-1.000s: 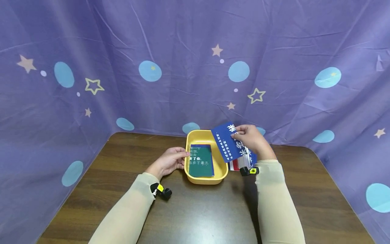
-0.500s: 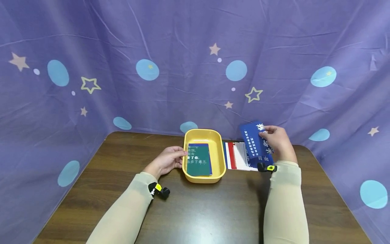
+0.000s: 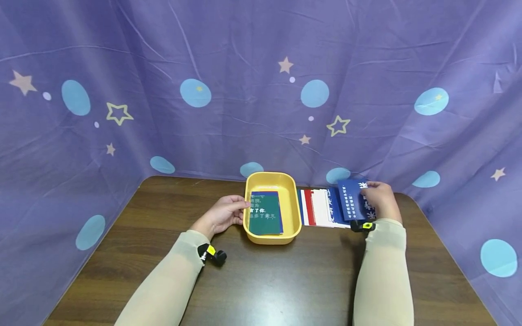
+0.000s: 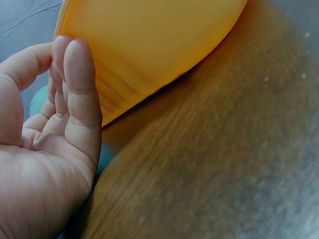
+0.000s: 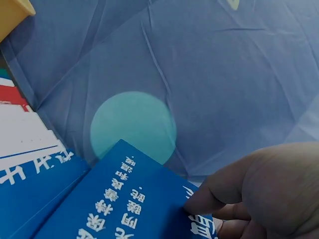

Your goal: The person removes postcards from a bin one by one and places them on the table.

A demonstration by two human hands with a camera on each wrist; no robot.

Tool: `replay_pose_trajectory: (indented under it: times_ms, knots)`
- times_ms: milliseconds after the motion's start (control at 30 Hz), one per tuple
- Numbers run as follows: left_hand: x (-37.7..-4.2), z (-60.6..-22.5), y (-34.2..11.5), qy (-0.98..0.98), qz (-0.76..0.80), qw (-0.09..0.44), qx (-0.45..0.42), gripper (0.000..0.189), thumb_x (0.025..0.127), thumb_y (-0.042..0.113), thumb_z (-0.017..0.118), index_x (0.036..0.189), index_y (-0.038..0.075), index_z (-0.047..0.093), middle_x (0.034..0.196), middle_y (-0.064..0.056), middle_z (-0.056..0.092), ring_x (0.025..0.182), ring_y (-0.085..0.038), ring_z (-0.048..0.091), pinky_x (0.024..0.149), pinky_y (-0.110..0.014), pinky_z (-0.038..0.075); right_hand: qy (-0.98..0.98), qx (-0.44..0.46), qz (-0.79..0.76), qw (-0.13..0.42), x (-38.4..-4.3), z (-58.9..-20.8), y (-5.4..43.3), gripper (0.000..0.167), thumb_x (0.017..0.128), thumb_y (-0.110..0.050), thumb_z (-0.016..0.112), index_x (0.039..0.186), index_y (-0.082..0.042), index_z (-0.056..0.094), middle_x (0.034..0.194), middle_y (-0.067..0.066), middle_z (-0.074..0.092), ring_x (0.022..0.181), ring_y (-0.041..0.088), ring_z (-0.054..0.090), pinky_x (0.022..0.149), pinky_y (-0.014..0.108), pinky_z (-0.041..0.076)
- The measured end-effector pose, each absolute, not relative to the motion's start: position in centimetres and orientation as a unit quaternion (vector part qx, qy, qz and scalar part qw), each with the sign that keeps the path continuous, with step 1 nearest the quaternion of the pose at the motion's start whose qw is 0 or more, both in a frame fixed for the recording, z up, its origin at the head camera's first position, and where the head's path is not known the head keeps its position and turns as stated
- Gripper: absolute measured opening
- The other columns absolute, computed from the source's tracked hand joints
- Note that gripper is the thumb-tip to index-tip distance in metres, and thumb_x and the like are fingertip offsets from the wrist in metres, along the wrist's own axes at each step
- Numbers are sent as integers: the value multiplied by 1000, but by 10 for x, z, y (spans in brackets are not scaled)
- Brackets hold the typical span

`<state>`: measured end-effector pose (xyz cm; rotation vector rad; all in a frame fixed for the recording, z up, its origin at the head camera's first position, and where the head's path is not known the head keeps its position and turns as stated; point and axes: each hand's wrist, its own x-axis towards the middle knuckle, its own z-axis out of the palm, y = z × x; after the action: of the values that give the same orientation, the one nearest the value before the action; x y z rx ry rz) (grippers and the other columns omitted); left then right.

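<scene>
My left hand (image 3: 222,215) holds the left side of a yellow plastic basin (image 3: 272,241), thumb at the rim. In the left wrist view its fingers (image 4: 79,69) lie along the basin's outer wall (image 4: 149,50). Inside the basin lies a dark green card (image 3: 261,224) with white characters, over a blue one that shows at the edge. A blue card (image 3: 349,203) with white characters is pinched at its right side by my right hand (image 3: 382,203), its thumb (image 5: 214,191) on top. That card overlaps the right end of a fanned row of cards (image 3: 322,210).
The fanned row beside the basin shows white, red and blue cards with stepped edges. Everything stands on a dark brown wooden table (image 3: 253,280). A purple curtain (image 3: 244,136) with stars and blue spots hangs along the table's back edge.
My right hand has carried the blue card rightward from beside the basin and lowered it at the row's right end, uncovering the fanned cards. The left hand stays on the basin.
</scene>
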<state>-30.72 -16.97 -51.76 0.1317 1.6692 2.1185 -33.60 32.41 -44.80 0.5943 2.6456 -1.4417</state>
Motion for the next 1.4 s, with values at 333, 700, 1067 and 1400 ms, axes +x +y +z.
replay_pose_trajectory:
  times_ms: [333, 700, 1067, 1400]
  knots:
    - [-306, -520, -169, 608, 763, 216, 43, 9, 111, 7, 66, 103, 11, 67, 81, -1, 75, 62, -8, 69, 58, -23, 63, 886, 201, -412, 71, -338, -469, 329, 69, 110, -33, 65, 163, 7, 50, 150, 36, 59, 106, 34, 70, 79, 39, 69]
    - [-306, -521, -170, 609, 761, 218, 46, 9, 111, 8, 66, 103, 10, 67, 80, -1, 75, 62, -8, 69, 58, -22, 63, 916, 213, -336, 61, -334, -477, 315, 78, 100, -38, 84, 152, 14, 57, 152, 40, 61, 127, 49, 65, 115, 65, 59]
    - [-307, -521, -170, 607, 763, 218, 39, 9, 111, 7, 67, 102, 11, 69, 80, -1, 75, 62, -9, 68, 59, -23, 63, 930, 194, -304, 66, -338, -477, 311, 74, 99, -41, 86, 143, 13, 60, 144, 39, 64, 120, 48, 67, 109, 63, 61]
    - [-308, -519, -169, 608, 763, 214, 41, 8, 111, 8, 68, 103, 10, 68, 80, -1, 75, 62, -8, 68, 59, -22, 63, 927, 186, -316, 78, -343, -479, 312, 66, 103, -35, 83, 147, 10, 62, 147, 37, 64, 121, 46, 67, 109, 63, 61]
